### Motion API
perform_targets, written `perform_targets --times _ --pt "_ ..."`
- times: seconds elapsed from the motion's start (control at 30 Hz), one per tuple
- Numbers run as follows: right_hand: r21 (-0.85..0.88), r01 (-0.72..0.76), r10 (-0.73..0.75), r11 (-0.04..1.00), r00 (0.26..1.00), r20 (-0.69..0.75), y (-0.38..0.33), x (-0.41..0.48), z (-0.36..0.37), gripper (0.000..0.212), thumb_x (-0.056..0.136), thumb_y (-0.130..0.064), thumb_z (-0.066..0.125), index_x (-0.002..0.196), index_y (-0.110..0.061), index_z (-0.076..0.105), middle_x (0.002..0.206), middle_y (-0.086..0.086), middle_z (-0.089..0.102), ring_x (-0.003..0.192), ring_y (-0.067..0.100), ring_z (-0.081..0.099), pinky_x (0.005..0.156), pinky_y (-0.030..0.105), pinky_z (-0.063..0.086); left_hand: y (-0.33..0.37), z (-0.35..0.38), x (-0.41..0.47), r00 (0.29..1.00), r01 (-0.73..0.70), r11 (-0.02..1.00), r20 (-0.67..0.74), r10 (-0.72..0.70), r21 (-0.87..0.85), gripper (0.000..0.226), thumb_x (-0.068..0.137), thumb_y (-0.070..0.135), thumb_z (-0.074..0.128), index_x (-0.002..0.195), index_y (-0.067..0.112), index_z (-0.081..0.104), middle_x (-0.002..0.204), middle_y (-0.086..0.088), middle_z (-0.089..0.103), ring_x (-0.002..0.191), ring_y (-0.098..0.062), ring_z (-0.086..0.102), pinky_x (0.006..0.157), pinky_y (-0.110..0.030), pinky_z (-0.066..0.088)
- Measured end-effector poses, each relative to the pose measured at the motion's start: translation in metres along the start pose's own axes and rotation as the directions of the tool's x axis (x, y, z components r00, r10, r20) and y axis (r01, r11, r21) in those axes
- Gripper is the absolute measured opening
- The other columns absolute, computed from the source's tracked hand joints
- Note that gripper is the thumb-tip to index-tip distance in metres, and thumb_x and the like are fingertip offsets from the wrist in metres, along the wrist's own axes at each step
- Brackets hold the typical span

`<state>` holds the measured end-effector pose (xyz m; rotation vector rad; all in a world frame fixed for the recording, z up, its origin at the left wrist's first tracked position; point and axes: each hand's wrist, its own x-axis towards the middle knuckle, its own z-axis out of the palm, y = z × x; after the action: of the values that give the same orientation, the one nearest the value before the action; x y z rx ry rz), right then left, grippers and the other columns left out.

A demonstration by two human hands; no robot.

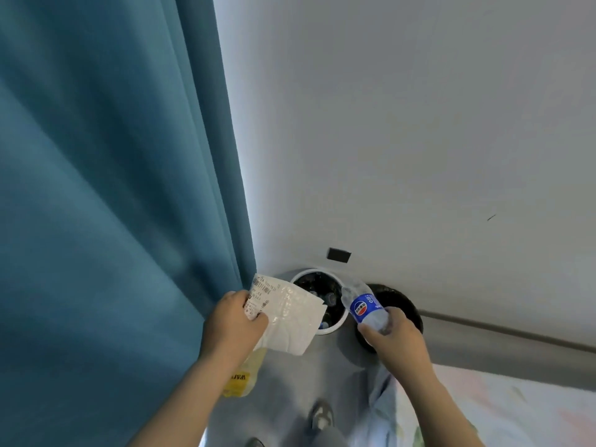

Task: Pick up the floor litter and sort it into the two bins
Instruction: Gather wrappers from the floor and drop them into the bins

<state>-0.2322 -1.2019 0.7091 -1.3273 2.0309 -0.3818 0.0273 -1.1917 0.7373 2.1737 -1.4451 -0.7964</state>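
My left hand (233, 324) grips a white plastic mailer bag (287, 317) with a printed label; the bag overlaps the left side of the white-rimmed bin (335, 327), which holds several bottles. A yellow-printed wrapper (240, 379) hangs below that hand, and whether it is held too I cannot tell. My right hand (395, 340) holds a clear plastic bottle (366, 306) with a blue label, tilted, above the gap between the white bin and the black bin (406, 304) to its right.
A teal curtain (113, 204) hangs along the left. Both bins stand against the white wall (403, 140), below a dark wall socket (338, 254). A pale patterned cloth (503, 411) lies at the lower right. My shoe (322, 414) is on the grey floor.
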Motion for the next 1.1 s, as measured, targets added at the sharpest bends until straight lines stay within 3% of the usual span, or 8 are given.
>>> perform_targets --times 0.1,0.3,0.53,0.63,0.73,0.93,1.1 --pt "-0.003 -0.029 0.029 1.000 1.000 0.001 0.006 0.022 0.001 0.049 0.079 -0.035 0.072 0.117 -0.014 0.051 0.099 0.003 0.060 0.082 0.016 0.058 0.060 0.027 0.045 0.010 0.009 0.023 0.999 -0.008 1.000 0.032 0.008 0.025 0.008 0.080 0.021 0.060 0.072 0.019 0.059 0.080 0.003 0.060 0.067 -0.016 0.056 0.051 -0.029 0.041" --pt "-0.074 -0.079 0.084 0.994 0.995 0.061 0.017 0.091 0.006 0.051 0.076 -0.044 0.072 0.113 -0.016 0.051 0.101 0.003 0.060 0.084 0.017 0.060 0.071 0.035 0.056 0.035 0.039 0.074 0.998 0.036 0.999 0.058 -0.038 0.036 0.011 0.080 0.019 0.060 0.070 0.017 0.058 0.078 0.001 0.060 0.066 -0.017 0.056 0.049 -0.026 0.039" --pt "-0.184 -0.090 0.128 0.979 0.970 0.205 0.029 0.179 0.013 0.044 0.077 -0.043 0.064 0.108 -0.016 0.050 0.100 0.005 0.059 0.084 0.020 0.060 0.074 0.037 0.055 0.071 0.084 0.122 0.986 0.125 0.989 0.101 -0.132 0.074 0.021 0.078 0.016 0.061 0.059 0.019 0.052 0.064 0.006 0.057 0.056 -0.013 0.051 0.045 -0.024 0.032" --pt "-0.249 -0.064 0.130 0.966 0.957 0.258 0.029 0.212 0.022 0.042 0.079 -0.042 0.061 0.107 -0.014 0.050 0.099 0.005 0.058 0.084 0.020 0.059 0.065 0.030 0.048 0.074 0.098 0.140 0.977 0.179 0.981 0.105 -0.186 0.077 0.016 0.076 0.016 0.062 0.061 0.018 0.055 0.064 0.004 0.059 0.057 -0.015 0.053 0.046 -0.026 0.034" --pt "-0.283 -0.072 0.159 0.956 0.942 0.297 0.026 0.237 0.037 0.040 0.080 -0.038 0.060 0.108 -0.012 0.049 0.104 0.007 0.057 0.088 0.023 0.058 0.066 0.029 0.044 0.072 0.107 0.156 0.968 0.210 0.972 0.115 -0.222 0.106 0.015 0.077 0.017 0.063 0.064 0.019 0.057 0.065 0.006 0.061 0.058 -0.013 0.055 0.046 -0.024 0.034" --pt "-0.186 -0.099 0.165 0.977 0.910 0.381 0.010 0.264 0.071 0.059 0.079 -0.040 0.065 0.127 -0.014 0.043 0.118 0.009 0.054 0.101 0.026 0.057 0.079 0.033 0.048 0.058 0.116 0.191 0.959 0.213 0.963 0.152 -0.238 0.162 0.013 0.078 0.018 0.063 0.066 0.020 0.059 0.067 0.007 0.062 0.060 -0.013 0.057 0.047 -0.025 0.036" --pt "-0.172 -0.135 0.187 0.976 0.923 0.335 0.007 0.257 0.081 0.041 0.084 -0.035 0.061 0.117 -0.014 0.047 0.114 0.007 0.053 0.094 0.023 0.057 0.073 0.034 0.048 0.053 0.123 0.212 0.955 0.131 0.969 0.237 -0.180 0.208 0.016 0.081 0.019 0.062 0.066 0.019 0.056 0.067 0.006 0.061 0.058 -0.012 0.055 0.045 -0.023 0.033"
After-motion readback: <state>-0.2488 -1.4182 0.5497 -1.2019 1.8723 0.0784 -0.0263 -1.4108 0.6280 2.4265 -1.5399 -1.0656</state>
